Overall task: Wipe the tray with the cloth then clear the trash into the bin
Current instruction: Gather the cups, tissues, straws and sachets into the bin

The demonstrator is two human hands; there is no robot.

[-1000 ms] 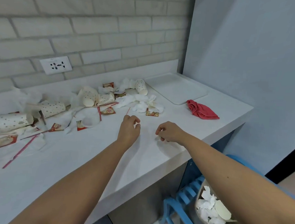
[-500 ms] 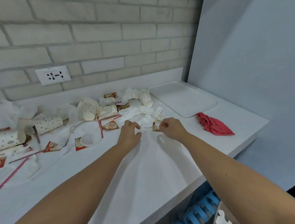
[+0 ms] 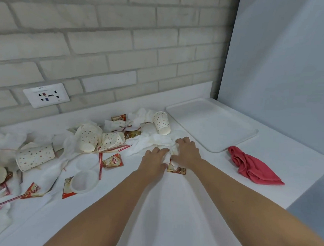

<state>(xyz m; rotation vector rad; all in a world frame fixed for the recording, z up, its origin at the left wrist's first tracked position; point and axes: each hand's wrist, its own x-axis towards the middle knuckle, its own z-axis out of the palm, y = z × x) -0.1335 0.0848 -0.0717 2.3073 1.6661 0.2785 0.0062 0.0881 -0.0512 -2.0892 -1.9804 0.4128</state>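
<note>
Both hands are out over the middle of the table, side by side and almost touching. The right hand (image 3: 187,152) has its fingers curled into a wad of crumpled white tissues (image 3: 153,141). The left hand (image 3: 154,160) is palm down beside it, with bent fingers closed on the near edge of the same wad (the tissue shows white between the two hands). A brown-and-red sachet (image 3: 176,169) lies flat on the table just under the right wrist.

The white tray (image 3: 211,125) sits at the far right of the table, close to the corner of the wall. The red cloth (image 3: 252,167) lies bunched on the table just near of the tray, well apart from both hands.

The rest of the trash is spread left of the hands:
- One dotted paper cup (image 3: 162,122) lies tipped just beyond the tissues.
- Two more cups (image 3: 89,138) lie on their sides further left, and another (image 3: 35,156) lies past those.
- A creamer sachet (image 3: 113,160) and a white plastic lid (image 3: 83,182) sit nearer.
- Red-striped straws (image 3: 100,163) and torn wrappers are scattered among them.

A wall socket (image 3: 46,95) is set in the pale brick wall behind the table.
</note>
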